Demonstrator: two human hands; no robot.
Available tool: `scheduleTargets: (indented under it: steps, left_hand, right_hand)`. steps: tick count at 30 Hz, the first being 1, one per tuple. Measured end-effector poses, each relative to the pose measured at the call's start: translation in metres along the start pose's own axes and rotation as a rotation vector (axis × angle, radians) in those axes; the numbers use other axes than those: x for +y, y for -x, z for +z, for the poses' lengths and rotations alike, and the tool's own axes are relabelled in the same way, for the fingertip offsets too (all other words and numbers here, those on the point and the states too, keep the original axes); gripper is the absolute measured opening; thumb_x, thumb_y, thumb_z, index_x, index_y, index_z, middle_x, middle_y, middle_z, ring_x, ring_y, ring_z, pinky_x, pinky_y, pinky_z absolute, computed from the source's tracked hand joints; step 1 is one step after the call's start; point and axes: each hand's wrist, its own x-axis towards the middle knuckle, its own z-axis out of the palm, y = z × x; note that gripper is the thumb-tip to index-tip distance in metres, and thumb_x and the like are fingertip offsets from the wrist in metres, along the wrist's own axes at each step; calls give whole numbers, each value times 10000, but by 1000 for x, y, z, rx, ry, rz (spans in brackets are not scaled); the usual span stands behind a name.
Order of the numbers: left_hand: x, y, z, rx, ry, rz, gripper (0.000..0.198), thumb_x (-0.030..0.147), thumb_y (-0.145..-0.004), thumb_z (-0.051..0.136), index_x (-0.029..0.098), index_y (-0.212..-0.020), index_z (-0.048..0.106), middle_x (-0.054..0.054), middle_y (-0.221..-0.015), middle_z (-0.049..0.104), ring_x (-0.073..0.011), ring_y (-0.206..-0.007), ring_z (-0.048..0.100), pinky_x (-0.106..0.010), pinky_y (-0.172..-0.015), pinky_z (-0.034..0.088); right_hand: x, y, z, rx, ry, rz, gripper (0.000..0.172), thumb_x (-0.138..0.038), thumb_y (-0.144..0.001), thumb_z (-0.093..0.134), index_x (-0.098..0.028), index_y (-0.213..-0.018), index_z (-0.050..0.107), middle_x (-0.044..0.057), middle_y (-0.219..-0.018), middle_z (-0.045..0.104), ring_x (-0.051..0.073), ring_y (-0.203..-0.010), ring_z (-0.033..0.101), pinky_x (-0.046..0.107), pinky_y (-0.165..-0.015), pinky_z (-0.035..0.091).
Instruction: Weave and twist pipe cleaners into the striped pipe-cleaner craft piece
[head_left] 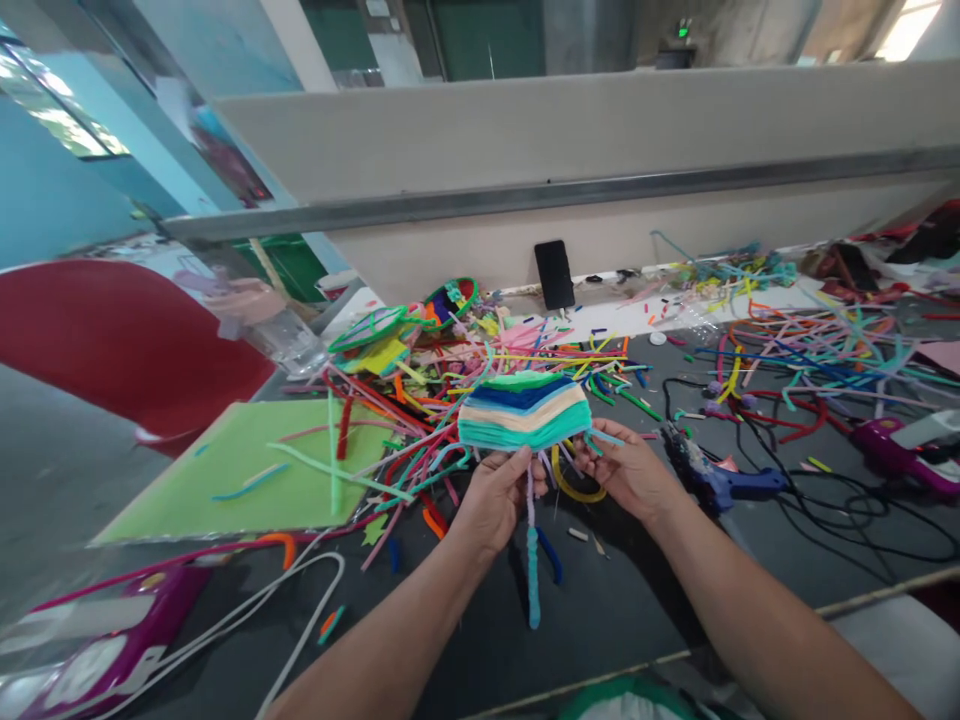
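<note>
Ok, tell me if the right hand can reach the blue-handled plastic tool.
Probably yes: the tool lies beside the right hand with nothing tall between, though that hand is occupied at the multicoloured fuzzy panel.

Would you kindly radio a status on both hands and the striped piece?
Left hand pinching lower edge of striped piece. Right hand at its right end, grip unclear. Loose pipe cleaners crowding behind.
</note>
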Motion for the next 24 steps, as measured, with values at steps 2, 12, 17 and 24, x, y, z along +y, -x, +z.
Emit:
scheduleTargets:
  steps: [2,12,17,24]
  left_hand:
    - [0,0,1,7,-11,5,255,309,-676,764,118,-640,600,-22,-584,625,-98,-469,566,-209,-479,462]
    - [-2,5,7,-4,-17,-2,212,287,-670,768,118,-694,642,-26,-601,634,-109,-513,580,-218,-503,474]
    - [-1,7,7,-17,-27,6,213,294,-666,767,114,-693,655,-39,-602,647,-118,-506,584,-233,-515,482]
    - [0,7,9,-23,-23,31,196,283,-681,754,112,-680,658,-33,-611,650,-117,-507,587,-236,-523,480]
  right_hand:
    - [0,0,0,-12,-2,-11,197,-260,-698,769,-180,-845,665,15,-761,664,92,-639,595,208,-611,476]
    - [2,1,3,-61,-99,-4,197,-230,-660,780,-172,-766,625,-9,-692,568,83,-601,518,200,-587,444]
    - [6,0,3,-54,-118,19,203,-258,-662,776,-178,-741,607,-15,-686,542,86,-603,486,211,-602,448]
    - [7,1,2,-53,-120,38,178,-257,-690,763,-175,-749,617,-16,-695,547,86,-614,496,225,-632,458]
